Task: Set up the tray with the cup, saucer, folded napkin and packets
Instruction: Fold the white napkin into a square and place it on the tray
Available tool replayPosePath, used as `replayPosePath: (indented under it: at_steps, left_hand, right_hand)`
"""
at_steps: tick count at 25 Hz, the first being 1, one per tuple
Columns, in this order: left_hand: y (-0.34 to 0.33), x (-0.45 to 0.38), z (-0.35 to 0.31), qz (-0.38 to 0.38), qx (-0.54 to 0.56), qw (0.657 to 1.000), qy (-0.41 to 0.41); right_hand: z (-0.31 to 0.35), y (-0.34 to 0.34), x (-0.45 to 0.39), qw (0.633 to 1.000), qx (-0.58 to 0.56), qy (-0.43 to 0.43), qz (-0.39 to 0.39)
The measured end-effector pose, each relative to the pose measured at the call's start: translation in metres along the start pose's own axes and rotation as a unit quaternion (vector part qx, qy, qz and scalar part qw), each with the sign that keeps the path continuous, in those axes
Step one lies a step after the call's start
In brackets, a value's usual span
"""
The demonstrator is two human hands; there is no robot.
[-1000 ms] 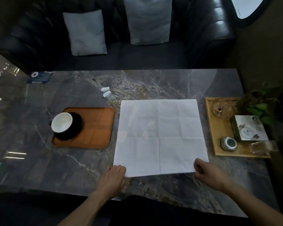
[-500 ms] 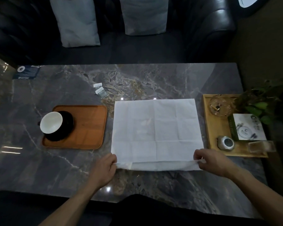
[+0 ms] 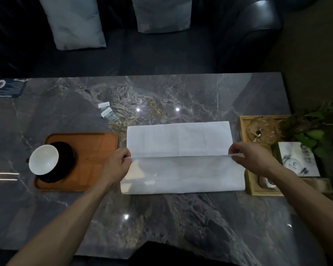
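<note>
Left hand and right hand each pinch the white paper napkin, flanked by the orange rectangular wooden tray and pale bamboo tray.

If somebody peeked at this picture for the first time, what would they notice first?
Probably the big white napkin in the middle of the marble table, with the left hand and the right hand each pinching a corner of its near edge and carrying it over towards the far side. Next, the white cup tilted on a black saucer on the orange tray to the left.
</note>
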State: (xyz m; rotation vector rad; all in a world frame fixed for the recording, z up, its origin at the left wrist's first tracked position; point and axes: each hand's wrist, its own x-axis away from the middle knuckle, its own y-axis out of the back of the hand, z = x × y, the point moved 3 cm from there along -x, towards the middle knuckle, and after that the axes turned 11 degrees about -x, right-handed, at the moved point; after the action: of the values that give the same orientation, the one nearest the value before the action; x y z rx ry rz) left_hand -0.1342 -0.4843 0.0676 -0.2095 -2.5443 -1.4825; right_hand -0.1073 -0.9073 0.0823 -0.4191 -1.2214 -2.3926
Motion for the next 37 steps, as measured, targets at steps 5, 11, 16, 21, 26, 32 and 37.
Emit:
replayPosePath:
  at_steps: [5, 11, 16, 21, 26, 32, 37]
  left_hand:
    - [0.008, -0.048, 0.002, -0.005, -0.011, 0.999, 0.032]
    - [0.001, -0.092, 0.005, -0.017, 0.008, 0.995, 0.095]
    - [-0.016, -0.123, 0.012, -0.013, 0.015, 0.989, 0.146]
    - [-0.031, -0.133, 0.023, -0.017, -0.004, 0.985, 0.171]
    - [-0.036, -0.131, 0.023, -0.039, -0.086, 0.987, 0.133]
    - [-0.041, -0.117, 0.000, -0.093, -0.265, 0.953, 0.113]
    - [-0.114, -0.089, -0.076, -0.009, -0.234, 0.972, -0.029]
  right_hand:
    - [0.005, 0.017, -0.046, 0.999, -0.003, -0.001, -0.048]
    - [0.003, 0.025, -0.100, 0.997, 0.012, -0.013, -0.075]
    - [-0.002, 0.015, -0.132, 0.995, 0.040, -0.048, -0.079]
    - [-0.016, 0.004, -0.144, 0.991, 0.053, -0.088, -0.082]
    - [-0.017, 0.000, -0.149, 0.985, 0.097, -0.114, -0.083]
    - [0.007, -0.016, -0.137, 0.969, 0.164, -0.091, -0.158]
    - [0.056, -0.097, -0.111, 0.987, 0.128, 0.055, -0.083]
